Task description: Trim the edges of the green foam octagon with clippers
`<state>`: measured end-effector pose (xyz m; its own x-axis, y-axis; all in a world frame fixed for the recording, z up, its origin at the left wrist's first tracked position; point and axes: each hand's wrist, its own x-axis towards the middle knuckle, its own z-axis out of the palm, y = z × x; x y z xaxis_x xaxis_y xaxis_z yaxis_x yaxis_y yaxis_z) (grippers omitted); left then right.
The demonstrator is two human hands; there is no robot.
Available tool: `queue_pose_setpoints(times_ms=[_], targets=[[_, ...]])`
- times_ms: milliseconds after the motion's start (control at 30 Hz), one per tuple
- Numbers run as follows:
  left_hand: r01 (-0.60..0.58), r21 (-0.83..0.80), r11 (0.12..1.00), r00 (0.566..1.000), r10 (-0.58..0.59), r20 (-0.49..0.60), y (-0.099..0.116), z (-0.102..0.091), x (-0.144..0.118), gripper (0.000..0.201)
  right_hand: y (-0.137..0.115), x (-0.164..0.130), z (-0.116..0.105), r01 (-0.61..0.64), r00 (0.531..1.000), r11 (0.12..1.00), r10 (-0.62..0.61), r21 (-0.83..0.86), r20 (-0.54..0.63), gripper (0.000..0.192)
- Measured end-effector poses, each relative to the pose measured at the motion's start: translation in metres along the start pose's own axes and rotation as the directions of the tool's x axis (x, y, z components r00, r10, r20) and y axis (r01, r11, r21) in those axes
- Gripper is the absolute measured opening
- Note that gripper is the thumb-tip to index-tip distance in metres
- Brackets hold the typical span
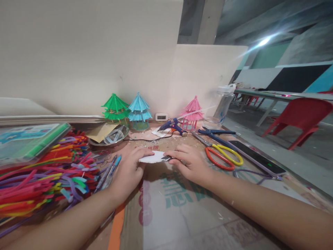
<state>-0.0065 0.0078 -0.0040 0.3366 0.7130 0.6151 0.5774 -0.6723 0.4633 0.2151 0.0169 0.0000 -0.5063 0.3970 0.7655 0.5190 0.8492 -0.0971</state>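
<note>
At mid-counter (pixel 137 135), head view: a white paper piece (pixel 153 158) is sitting above a printed cardboard sheet (pixel 169 215); whether it is touching the sheet, I cannot tell. Left hand (pixel 131 170) is pinching its left end between thumb and fingers, probably to steady it. Right hand (pixel 191 163) is closing its fingertips on a small dark tool (pixel 167 158), mostly hidden, whose end is meeting the piece's right side; the short grip is presumably giving control. The hands are standing apart, the piece bridging them.

Glue gun (pixel 173 125) is resting with its nozzle over a white scrap (pixel 158 133), likely so that drips are sparing the counter. Scissors (pixel 211 145) are lying handles toward the worker, seemingly for the right side's convenience; blue pliers (pixel 217 132) are lying just beyond. Pens (pixel 110 172) and heaped fuzzy stems (pixel 52 180) are occupying the left. Green (pixel 114 106), blue (pixel 139 107) and pink pavilions (pixel 194 110) are standing rearward, apparently clear of the handwork.
</note>
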Motion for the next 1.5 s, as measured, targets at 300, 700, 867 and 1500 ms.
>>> queue_pose_setpoints(times_ms=[300, 700, 867, 1500], targets=[[-0.007, 0.021, 1.0, 1.0, 0.007, -0.003, -0.001, 0.0008, -0.0012, 0.043, 0.0015, -0.0015, 0.0012, -0.007, 1.0, 0.998, 0.008, 0.058, -0.015, 0.031], [0.018, 0.011, 1.0, 1.0, -0.018, 0.012, 0.0035, 0.0009, 0.0005, 0.036, -0.0002, -0.0011, 0.0015, 0.009, 1.0, 1.0, -0.01, 0.022, 0.018, 0.035], [0.011, 0.023, 1.0, 1.0, -0.012, 0.018, 0.0029, 0.0009, 0.0008, 0.034, 0.0002, -0.0012, 0.0022, 0.027, 1.0, 1.0, -0.027, 0.0, 0.009, 0.034], [0.037, -0.007, 0.999, 0.999, -0.037, 0.03, 0.0031, 0.0009, 0.0007, 0.031, -0.0024, -0.0001, 0.0021, -0.071, 0.997, 0.997, 0.072, 0.041, -0.026, 0.036]])
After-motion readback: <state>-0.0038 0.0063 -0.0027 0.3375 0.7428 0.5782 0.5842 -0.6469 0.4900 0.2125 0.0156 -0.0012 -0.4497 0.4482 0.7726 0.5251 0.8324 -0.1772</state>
